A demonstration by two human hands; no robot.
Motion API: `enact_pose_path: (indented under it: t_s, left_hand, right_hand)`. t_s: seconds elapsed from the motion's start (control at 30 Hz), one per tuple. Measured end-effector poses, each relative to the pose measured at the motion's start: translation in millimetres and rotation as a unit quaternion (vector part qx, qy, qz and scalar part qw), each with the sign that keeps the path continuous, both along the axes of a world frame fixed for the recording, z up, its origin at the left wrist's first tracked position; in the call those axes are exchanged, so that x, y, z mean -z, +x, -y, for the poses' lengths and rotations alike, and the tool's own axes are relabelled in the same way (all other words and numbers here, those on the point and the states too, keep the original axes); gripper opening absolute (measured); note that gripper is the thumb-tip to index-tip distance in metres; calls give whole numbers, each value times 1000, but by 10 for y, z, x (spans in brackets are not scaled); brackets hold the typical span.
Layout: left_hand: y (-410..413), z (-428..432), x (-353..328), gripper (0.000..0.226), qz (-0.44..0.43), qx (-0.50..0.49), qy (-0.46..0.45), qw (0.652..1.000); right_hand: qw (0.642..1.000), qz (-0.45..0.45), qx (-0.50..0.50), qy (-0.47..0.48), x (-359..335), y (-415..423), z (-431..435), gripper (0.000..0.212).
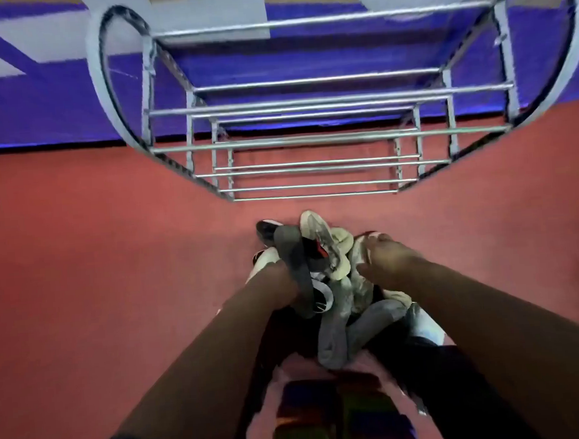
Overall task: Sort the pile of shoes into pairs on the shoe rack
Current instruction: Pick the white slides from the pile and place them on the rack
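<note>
view from above, looking down at a pile of shoes (pixel 323 278) heaped on a red floor (pixel 95 250) with a flat, matte surface, near and just in front of a shoe rack (pixel 313 138). the rack is made of shiny round metal bars set in stepped tiers, with curved, looping side frames; its shelves hold no shoes. behind it lies a purple mat (pixel 33 107) with pale grey shapes on it. the pile is a tangle of soft and stiff shapes: a long dark grey sole (pixel 292 256) turned upward, a beige strappy sandal (pixel 324 241), a white rounded toe (pixel 267 258) and limp grey fabric shoes (pixel 357 331). two bare forearms reach into the pile. the left hand (pixel 280 278) is buried under the dark grey sole, so whether it grips anything cannot be told. the right hand (pixel 385 255) sits on top of the pile, its fingers bent round the edge of a pale shoe (pixel 352 283) of crumpled cloth, though the picture is blurred.
</note>
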State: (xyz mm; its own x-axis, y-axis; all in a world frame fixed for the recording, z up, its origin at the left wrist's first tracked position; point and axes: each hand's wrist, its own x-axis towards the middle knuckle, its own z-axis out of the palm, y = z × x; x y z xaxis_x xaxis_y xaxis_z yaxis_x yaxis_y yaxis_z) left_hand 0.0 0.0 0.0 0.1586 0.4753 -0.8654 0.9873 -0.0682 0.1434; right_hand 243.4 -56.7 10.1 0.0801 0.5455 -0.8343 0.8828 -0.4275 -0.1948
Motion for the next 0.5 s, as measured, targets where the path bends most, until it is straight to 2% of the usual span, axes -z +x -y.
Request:
enact_pose_path:
  t_s: [0.13,0.2,0.27,0.33,0.4,0.5]
  left_hand:
    - [0,43,834,39,72,-41,88,993]
    - [24,95,1207,63,60,-36,116,991]
    - [113,179,1539,90,47,-57,178,981]
    - [210,219,1789,111,23,-149,190,970]
    - [274,206,1911,126,37,-198,164,966]
    - [230,121,2000,130,49,-174,147,972]
  right_hand:
    - [1000,0,19,-19,1193,-76,44,73]
    - [1000,-7,10,-24,1564,-184,7,82]
    - [1000,-17,13,-2,1758,-299,-69,78]
    - [1000,-24,3,20,1919,-358,-175,77]
    - [999,-32,-1,20,2055,-384,-252,82]
    - [999,-28,-13,10,2159,-359,-410,85]
